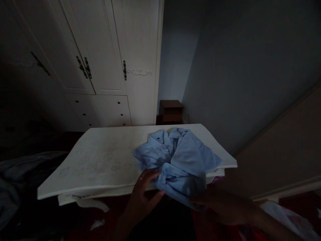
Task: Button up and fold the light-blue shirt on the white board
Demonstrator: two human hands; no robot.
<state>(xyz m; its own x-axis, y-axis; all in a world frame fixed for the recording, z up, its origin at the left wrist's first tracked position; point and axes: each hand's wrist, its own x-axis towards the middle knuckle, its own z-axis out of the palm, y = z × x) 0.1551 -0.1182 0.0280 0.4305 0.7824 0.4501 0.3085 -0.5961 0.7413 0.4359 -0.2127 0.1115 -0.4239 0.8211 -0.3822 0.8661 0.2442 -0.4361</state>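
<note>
A crumpled light blue shirt point(179, 159) lies on the right part of a white table top point(100, 160), with some of it hanging over the near edge. My left hand point(144, 195) is at that near edge, its fingers closed on the shirt's lower left fold. My right hand point(213, 204) reaches in from the lower right and grips the hanging part of the shirt from below; the cloth and the dim light partly hide its fingers.
A white wardrobe point(105, 60) with dark handles and drawers stands behind the table. A small brown nightstand point(172, 110) sits in the corner. Dark bedding point(15, 177) lies at the left, and pale cloth point(288, 217) at the lower right.
</note>
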